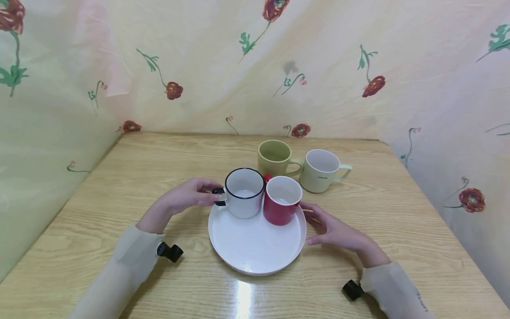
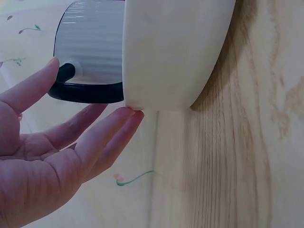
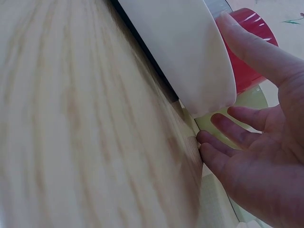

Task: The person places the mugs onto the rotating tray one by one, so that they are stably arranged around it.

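A round white tray point(image 1: 256, 248) with a raised side stands on the wooden table. At its back part are a white enamel mug point(image 1: 244, 204) with a black rim and black handle, and a red mug point(image 1: 279, 212) with a white inside. My left hand point(image 1: 195, 192) is by the enamel mug's handle; in the left wrist view its thumb tip meets the handle and extended fingertips point(image 2: 135, 113) reach the tray's side. At the tray's right edge, my right hand point(image 1: 332, 228) has its fingers spread, the thumb point(image 3: 247, 40) overlapping the rim in the right wrist view.
Behind the tray stand an olive-green mug point(image 1: 275, 166) and a pale green mug point(image 1: 318, 175), handles toward the right. The wooden table point(image 1: 398, 212) ends at a flower-patterned cloth point(image 1: 207, 106) at the back and sides.
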`<state>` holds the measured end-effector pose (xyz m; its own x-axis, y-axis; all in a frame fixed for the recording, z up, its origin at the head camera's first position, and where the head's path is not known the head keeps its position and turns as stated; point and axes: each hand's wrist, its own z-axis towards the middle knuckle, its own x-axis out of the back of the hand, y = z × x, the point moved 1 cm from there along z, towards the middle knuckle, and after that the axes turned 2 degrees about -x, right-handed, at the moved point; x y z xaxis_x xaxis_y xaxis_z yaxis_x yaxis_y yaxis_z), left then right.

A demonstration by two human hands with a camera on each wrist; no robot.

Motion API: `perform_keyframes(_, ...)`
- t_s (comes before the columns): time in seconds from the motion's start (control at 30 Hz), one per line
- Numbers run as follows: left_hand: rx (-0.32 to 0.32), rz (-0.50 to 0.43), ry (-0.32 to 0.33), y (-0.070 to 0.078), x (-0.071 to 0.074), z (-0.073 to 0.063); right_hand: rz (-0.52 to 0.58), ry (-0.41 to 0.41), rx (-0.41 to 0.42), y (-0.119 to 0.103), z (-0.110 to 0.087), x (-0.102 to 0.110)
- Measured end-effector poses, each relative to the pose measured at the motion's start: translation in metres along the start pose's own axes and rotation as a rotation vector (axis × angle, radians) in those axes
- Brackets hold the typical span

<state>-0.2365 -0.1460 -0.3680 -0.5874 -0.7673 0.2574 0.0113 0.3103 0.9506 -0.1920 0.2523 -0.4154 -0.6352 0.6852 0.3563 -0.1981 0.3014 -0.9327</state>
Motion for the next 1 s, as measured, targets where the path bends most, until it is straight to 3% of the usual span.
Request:
perform_keyframes(0.37, -0.063, 0.130, -0.029, -0.002, 0.002, -0.014, -0.004, 0.013, 0.002, -0.002, -0.001, 0.001)
perform_keyframes(0.6, -0.070, 0.150, -0.103, -0.011, 0.011, -0.020, 0.039, 0.031, 0.031, -0.003, -0.002, 0.005)
perform_keyframes(0.77, -0.115, 0.104, -0.153, -0.011, 0.013, -0.018, 0.018, 0.121, 0.097, -0.006, -0.004, 0.015)
perform_keyframes(1.0, -0.104, 0.056, -0.191, -0.012, 0.011, -0.016, 0.001, 0.297, 0.078, -0.011, -0.008, 0.027)
